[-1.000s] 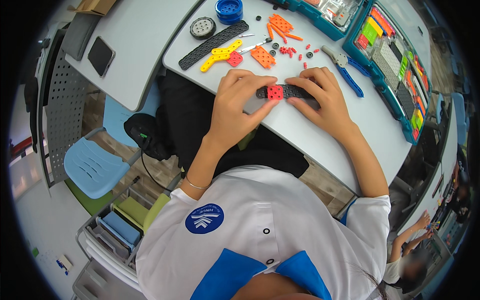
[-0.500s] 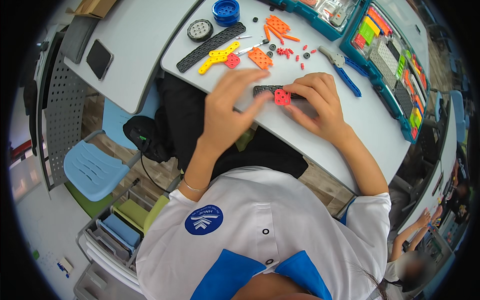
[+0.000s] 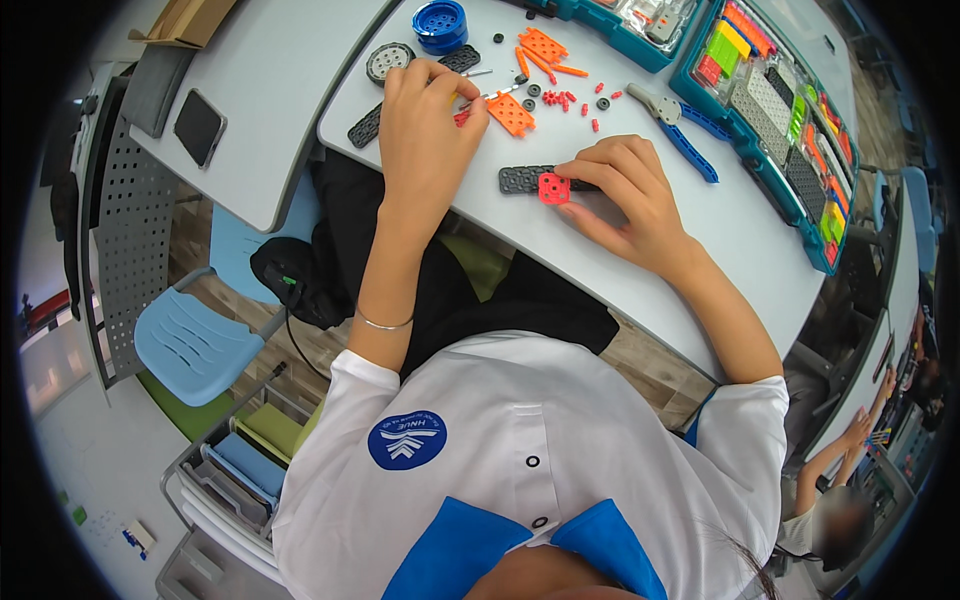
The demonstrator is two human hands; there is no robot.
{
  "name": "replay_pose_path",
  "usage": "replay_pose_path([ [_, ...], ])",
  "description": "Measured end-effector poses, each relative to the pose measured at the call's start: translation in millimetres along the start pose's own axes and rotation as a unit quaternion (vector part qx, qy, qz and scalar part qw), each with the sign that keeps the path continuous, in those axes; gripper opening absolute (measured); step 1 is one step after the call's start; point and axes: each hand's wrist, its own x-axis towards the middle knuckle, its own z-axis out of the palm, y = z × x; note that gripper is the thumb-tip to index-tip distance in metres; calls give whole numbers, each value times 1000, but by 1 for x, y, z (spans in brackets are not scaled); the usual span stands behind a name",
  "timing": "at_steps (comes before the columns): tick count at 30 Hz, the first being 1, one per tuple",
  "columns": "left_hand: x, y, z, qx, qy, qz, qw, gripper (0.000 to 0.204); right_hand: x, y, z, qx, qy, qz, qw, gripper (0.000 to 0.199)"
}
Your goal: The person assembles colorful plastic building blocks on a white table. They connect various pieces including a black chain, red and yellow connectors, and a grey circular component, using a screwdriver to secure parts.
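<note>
My right hand [image 3: 630, 205] grips a black perforated beam [image 3: 520, 180] near the table's front edge. A small red square plate [image 3: 553, 188] with holes sits against it, next to my thumb and index finger. At the left, my left hand [image 3: 430, 130] is closed over a yellow perforated beam [image 3: 458, 97]. Only a sliver of yellow shows between the fingers, and the rest is hidden. Beside these fingertips lie a second red plate [image 3: 461, 118], mostly covered, and an orange perforated plate [image 3: 511, 115]. A longer black strip [image 3: 366, 127] runs behind my left hand.
Several small red pins [image 3: 568, 98] and orange parts [image 3: 543, 45] lie scattered farther back. Grey-and-blue pliers [image 3: 680, 125] rest right of them. A teal case [image 3: 790, 190] full of parts stands at the right. A blue wheel [image 3: 440, 27] and grey wheel [image 3: 388, 62] lie back left.
My left hand has moved away from the red plate, left and back to the yellow beam, and closed there. My right hand stays on the black beam.
</note>
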Motion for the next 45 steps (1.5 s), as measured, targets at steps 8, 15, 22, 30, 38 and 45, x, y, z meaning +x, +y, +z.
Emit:
replay_pose_path([
  [8, 7, 0, -3, 10, -37, 13, 999, 11, -1, 1, 2, 6, 1, 5, 1000, 34],
  [15, -1, 23, -34, -345, -75, -76, 933, 11, 0, 2, 0, 6, 14, 20, 1000, 34],
  [22, -25, 42, -32, -493, -137, -101, 853, 26, 0, 2, 0, 17, 22, 17, 999, 36],
  [30, -37, 46, -22, -407, -96, -20, 908, 16, 0, 3, 1, 29, 34, 7, 999, 37],
  [38, -37, 44, -33, -337, -83, 25, 937, 20, 1, 2, 1, 26, 39, 9, 999, 36],
  [45, -39, 47, -32, -257, -93, 90, 958, 17, 1, 2, 1, 23, 35, 7, 999, 35],
])
